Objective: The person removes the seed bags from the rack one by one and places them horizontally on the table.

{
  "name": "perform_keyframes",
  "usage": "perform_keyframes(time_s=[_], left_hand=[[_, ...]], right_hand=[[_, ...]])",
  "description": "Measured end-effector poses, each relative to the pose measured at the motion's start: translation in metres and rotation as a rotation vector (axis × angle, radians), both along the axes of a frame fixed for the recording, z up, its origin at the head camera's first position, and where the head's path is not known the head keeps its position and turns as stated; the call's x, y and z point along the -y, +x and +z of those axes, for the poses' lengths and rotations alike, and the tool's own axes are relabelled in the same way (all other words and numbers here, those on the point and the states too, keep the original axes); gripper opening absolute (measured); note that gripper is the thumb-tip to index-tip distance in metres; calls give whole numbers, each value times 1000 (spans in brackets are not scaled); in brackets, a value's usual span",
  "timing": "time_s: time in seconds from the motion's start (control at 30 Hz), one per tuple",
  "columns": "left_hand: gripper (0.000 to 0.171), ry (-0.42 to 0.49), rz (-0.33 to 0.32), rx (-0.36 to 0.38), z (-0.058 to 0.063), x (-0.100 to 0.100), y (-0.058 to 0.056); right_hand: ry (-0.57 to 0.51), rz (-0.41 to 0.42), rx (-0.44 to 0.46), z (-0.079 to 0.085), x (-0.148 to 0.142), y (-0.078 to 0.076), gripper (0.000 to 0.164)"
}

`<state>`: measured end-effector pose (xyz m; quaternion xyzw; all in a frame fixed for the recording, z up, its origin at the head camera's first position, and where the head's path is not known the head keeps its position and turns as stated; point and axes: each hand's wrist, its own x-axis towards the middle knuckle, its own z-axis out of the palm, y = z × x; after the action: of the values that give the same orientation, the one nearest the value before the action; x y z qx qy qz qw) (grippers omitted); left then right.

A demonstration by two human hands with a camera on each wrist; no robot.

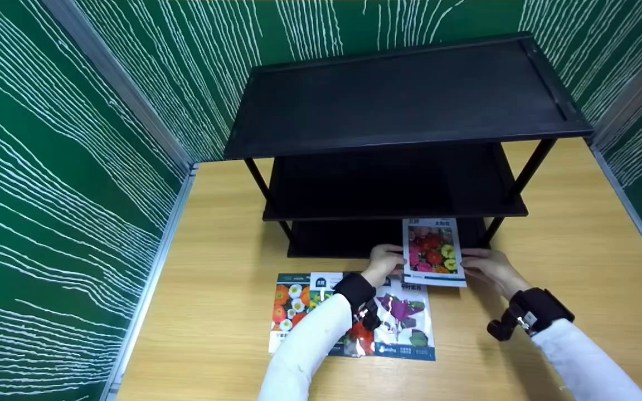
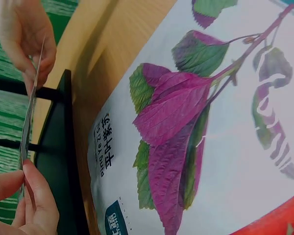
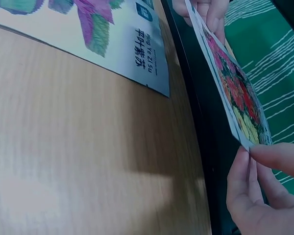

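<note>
A seed packet (image 1: 433, 252) printed with red, pink and yellow flowers is held between both hands at the front of the black shelf's bottom tier. The left hand (image 1: 386, 264) pinches its left edge between thumb and fingers. On the opposite edge, the right hand (image 1: 494, 269) pinches it the same way, as the right wrist view shows with the fingers (image 3: 272, 164). Its far end reaches under the middle tier. Below the left wrist lies a packet with purple leaves (image 2: 181, 107), overlapping other flower packets (image 1: 290, 303) on the table, partly hidden by the left forearm.
The black three-tier shelf (image 1: 404, 100) stands on the wooden table (image 1: 226, 267), its top tier jutting out above the lower ones. Green walls (image 1: 64, 167) with white wavy lines and grey metal frames close in the left, back and right sides.
</note>
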<state>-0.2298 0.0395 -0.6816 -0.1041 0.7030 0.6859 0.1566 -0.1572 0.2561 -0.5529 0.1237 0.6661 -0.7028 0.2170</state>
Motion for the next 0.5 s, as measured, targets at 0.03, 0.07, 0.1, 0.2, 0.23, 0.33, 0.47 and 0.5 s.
perform_keyframes(time_s=[0.03, 0.07, 0.1, 0.2, 0.23, 0.33, 0.47, 0.5], left_hand=[[30, 15, -1, -1, 7, 1, 4], [29, 14, -10, 12, 20, 3, 9], [29, 13, -15, 26, 38, 5, 16], [29, -24, -38, 78, 85, 9, 36], [28, -14, -51, 49, 85, 10, 38], [28, -28, -66, 55, 76, 9, 37], [29, 1, -74, 11, 23, 5, 24], [28, 23, -78, -17, 13, 5, 23]], right_hand=[[-3, -3, 0, 0, 0, 1, 59], [-1, 0, -4, 0, 0, 3, 59], [-5, -1, -7, 0, -1, 4, 59], [-17, 7, -18, 1, -1, 9, 59], [-23, 8, -19, 0, -2, 10, 59], [-36, 15, -19, 1, -2, 13, 60], [-44, 16, -2, 1, -2, 18, 61], [-47, 16, 4, 1, -3, 19, 62]])
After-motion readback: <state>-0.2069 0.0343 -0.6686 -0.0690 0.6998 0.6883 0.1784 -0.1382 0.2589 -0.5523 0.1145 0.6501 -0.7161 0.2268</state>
